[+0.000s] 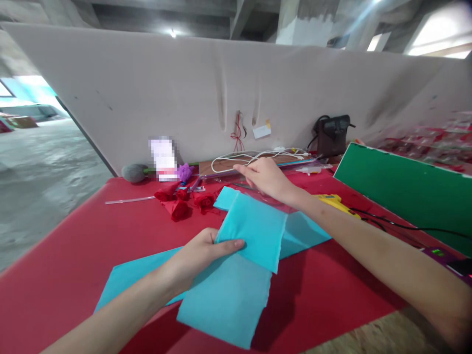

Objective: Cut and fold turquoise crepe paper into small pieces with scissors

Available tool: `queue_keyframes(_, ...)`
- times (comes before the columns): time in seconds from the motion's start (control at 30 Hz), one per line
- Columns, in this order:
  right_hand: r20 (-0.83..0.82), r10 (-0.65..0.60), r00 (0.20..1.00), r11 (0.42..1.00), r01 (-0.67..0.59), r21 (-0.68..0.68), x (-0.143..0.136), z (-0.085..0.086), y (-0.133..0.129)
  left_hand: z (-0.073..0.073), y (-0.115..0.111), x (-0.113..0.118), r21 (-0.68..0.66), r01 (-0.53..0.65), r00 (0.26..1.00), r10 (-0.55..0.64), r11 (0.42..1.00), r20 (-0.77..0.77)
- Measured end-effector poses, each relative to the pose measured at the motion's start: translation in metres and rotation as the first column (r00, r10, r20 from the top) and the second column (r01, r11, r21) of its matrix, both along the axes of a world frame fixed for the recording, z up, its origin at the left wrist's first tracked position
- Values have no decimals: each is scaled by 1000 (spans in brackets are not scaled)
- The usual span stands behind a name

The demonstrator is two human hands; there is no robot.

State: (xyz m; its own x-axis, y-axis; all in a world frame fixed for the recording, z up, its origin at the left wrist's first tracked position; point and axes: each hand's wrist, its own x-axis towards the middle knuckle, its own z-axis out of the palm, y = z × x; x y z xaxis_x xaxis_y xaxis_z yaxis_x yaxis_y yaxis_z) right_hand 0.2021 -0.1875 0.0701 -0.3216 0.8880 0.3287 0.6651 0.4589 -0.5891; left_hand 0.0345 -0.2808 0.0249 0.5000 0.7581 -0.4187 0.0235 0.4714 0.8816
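Note:
My left hand (206,255) grips folded light blue crepe paper (254,226), thumb on top and fingers underneath. One flap of it hangs down toward me. Beyond the paper, my right hand (263,177) is raised above the table with its index finger and thumb pinched together. Whatever it may hold is too small or hidden to make out. More blue paper (142,270) lies flat on the red tabletop (66,255), passing beneath my left hand, with another part (304,228) showing under my right forearm.
Red paper roses (179,209) and a purple flower (185,172) lie at the back left. A white cable (224,164) rests along the back. To the right are a yellow glue gun (335,201), a green board (401,194) and a black bag (333,135). A white panel (177,98) stands behind.

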Motion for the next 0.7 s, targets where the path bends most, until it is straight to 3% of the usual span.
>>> queue_keyframes(0.1,-9,104,994,986,-105,-131,8,-1,-4,0,-2,2,-2,-35,999,35,999,9)
queue_keyframes(0.17,54,174,983,978,-167,-124,10,-4,-10,0,-2,3,0,-75,997,75,997,13)
queue_keyframes(0.3,78,119,990,989,-125,73,7,-5,-18,0,2,2,20,-99,995,99,995,1)
queue_keyframes(0.37,-27,44,999,979,-38,199,7,-2,-17,1,3,1,24,-111,994,111,994,0)
queue_keyframes(0.43,-216,13,976,972,38,233,10,1,-15,4,3,0,33,-175,985,174,984,5)
queue_keyframes(0.47,-313,21,949,983,38,182,11,2,-14,5,3,-1,44,-223,975,223,974,8)
queue_keyframes(0.53,-440,59,896,996,-81,-32,14,1,-17,8,4,-3,70,-324,946,324,943,7)
queue_keyframes(0.63,-441,163,883,872,-338,-353,15,-7,-31,10,5,-5,114,-424,905,426,899,4)
queue_keyframes(0.7,-421,236,876,808,-417,-416,14,-15,-43,10,6,-5,132,-442,896,443,887,20)
